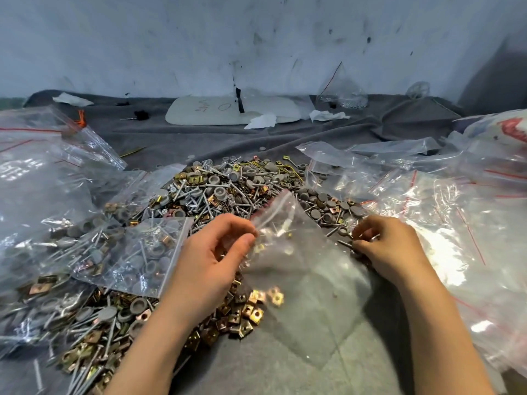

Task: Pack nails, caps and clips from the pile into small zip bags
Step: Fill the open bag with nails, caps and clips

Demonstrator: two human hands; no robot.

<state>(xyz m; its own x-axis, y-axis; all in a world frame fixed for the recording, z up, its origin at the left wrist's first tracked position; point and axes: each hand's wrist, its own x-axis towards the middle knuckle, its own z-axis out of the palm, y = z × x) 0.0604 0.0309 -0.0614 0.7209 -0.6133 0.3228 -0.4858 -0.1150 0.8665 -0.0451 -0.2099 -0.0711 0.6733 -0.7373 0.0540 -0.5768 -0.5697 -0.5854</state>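
A big pile point(228, 186) of silver nails, grey round caps and brass square clips covers the grey cloth in front of me. My left hand point(211, 258) pinches the open top edge of a small clear zip bag point(302, 275) between thumb and fingers; the bag lies slanted toward me. My right hand point(385, 243) sits at the pile's right edge, fingers curled around a few nails and small pieces. Loose brass clips point(242, 312) lie under the left wrist.
Filled zip bags point(134, 255) lie at the left. Empty bags with red zip lines point(427, 201) are heaped at the right. A white foam board point(228, 109) and crumpled paper lie at the back by the wall.
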